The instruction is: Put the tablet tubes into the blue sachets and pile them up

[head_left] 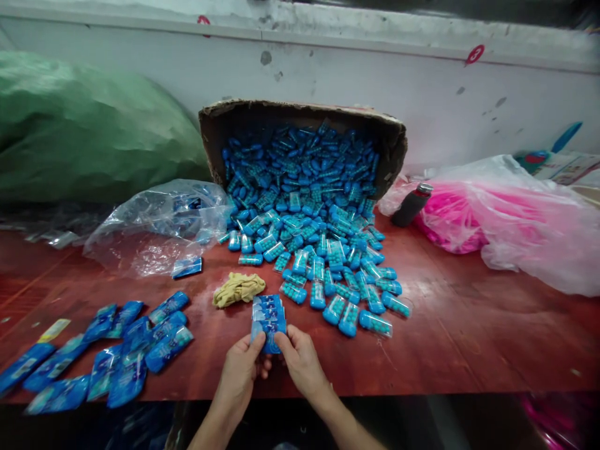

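Left hand [238, 367], right hand [302, 361], pinching blue cards [269, 315], seemingly overlapping

Between the fingers [285, 344], one blue card stack [269, 314]; beyond them, one cardboard box [394, 150], one yellow cloth [239, 289], one dark bottle [412, 206].

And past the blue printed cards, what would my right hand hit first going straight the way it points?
Probably the crumpled yellow cloth, perhaps a glove, just beyond the blue printed cards, though your right hand may be raised enough to pass over it; depth is unclear.
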Tool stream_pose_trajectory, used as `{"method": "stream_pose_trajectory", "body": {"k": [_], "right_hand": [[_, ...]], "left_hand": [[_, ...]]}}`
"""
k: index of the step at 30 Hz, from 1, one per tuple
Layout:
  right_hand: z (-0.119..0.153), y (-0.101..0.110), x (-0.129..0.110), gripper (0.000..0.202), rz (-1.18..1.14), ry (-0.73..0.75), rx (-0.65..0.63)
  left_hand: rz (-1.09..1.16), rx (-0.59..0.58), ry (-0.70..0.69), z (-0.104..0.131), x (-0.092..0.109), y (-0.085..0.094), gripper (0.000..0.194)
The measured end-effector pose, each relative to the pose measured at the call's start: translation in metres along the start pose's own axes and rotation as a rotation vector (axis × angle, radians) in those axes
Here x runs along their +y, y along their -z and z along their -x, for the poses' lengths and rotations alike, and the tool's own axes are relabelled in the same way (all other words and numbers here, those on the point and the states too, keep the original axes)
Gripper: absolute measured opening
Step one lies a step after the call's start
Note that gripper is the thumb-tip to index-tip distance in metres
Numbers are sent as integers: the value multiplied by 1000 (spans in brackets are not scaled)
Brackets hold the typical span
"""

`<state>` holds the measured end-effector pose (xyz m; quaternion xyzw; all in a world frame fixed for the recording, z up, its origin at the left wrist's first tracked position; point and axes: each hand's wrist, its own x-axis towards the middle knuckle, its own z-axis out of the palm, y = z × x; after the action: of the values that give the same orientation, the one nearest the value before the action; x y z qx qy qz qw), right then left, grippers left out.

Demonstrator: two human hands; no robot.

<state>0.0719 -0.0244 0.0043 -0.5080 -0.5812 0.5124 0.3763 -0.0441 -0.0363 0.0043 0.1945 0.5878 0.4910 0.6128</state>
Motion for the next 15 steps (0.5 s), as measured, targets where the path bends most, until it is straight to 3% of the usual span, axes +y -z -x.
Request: {"method": "stream_pose_trajectory", "body": {"k": [3,5,10,15], "right_hand": [[-19,20,-12,20,457,190,114],[-39,27,-14,16,863,204,207],[-71,29,-5,6,974,153,211],[-57,37,-8,14,983,137,213]], "left_hand": [[7,24,25,4,6,4,37],[8,13,73,7,7,6,37],[66,-92,136,11,7,10,39],[34,-83,122,10,3,15,40]]}}
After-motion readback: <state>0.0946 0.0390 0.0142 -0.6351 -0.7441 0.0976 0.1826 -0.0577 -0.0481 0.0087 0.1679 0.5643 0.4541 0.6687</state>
